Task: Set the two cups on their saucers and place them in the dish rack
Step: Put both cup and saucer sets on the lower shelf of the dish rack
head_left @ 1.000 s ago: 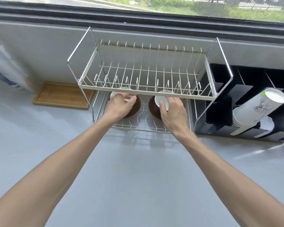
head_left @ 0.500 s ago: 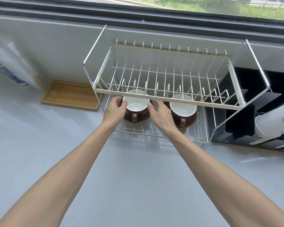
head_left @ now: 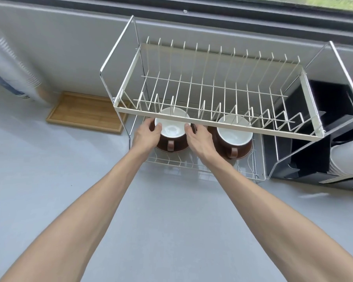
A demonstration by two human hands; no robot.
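Observation:
Two brown cups with white insides stand on brown saucers on the lower shelf of a white wire dish rack (head_left: 216, 124). The left cup (head_left: 171, 129) sits on its saucer (head_left: 177, 148), handle toward me. My left hand (head_left: 147, 135) holds its left side and my right hand (head_left: 200, 140) its right side, fingers touching the rim. The right cup (head_left: 233, 133) rests untouched on its saucer (head_left: 245, 152). The rack's upper tier holds nothing and partly hides both cups.
A wooden tray (head_left: 86, 111) lies left of the rack against the grey wall. A black organiser (head_left: 318, 159) with a stack of paper cups (head_left: 346, 161) stands to the right. A blurred sleeve of cups (head_left: 10, 74) leans at far left. Grey countertop (head_left: 165, 200) spreads in front.
My right hand has left the right cup and moved to the left cup, so both hands now hold the left one. The view has shifted left and closer.

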